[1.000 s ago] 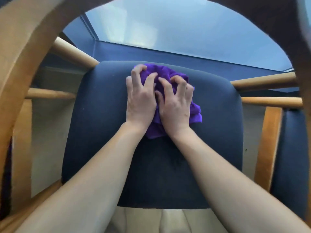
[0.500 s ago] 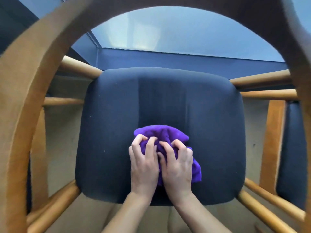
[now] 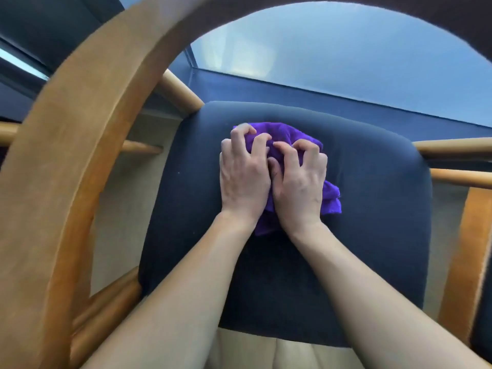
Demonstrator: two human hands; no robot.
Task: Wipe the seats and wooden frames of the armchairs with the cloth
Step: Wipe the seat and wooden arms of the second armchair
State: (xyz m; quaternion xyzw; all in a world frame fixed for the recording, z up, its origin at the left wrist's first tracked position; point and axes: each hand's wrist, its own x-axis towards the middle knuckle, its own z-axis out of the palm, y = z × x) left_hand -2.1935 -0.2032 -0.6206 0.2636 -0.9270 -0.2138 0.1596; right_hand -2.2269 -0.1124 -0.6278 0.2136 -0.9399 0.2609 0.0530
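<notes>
Two bare hands bear down side by side on a bunched purple cloth lying on the dark navy seat of a wooden armchair, close to the seat's far edge and about midway between its left and right edges. The left hand and the right hand touch each other, and the fingers of both are curled, digging into the fabric and gripping it. The cloth is vivid violet, soft and crumpled into folds. A ridge of it rises beyond the fingertips, a ragged flap juts out past the right hand, and a corner pokes out between the wrists. Both forearms reach in from the seat's near edge. The chair's curved, honey-coloured wooden frame arches across the left and top of the view, blurred by closeness, and round rails meet the seat's far corners. Beige floor shows beneath the frame.
</notes>
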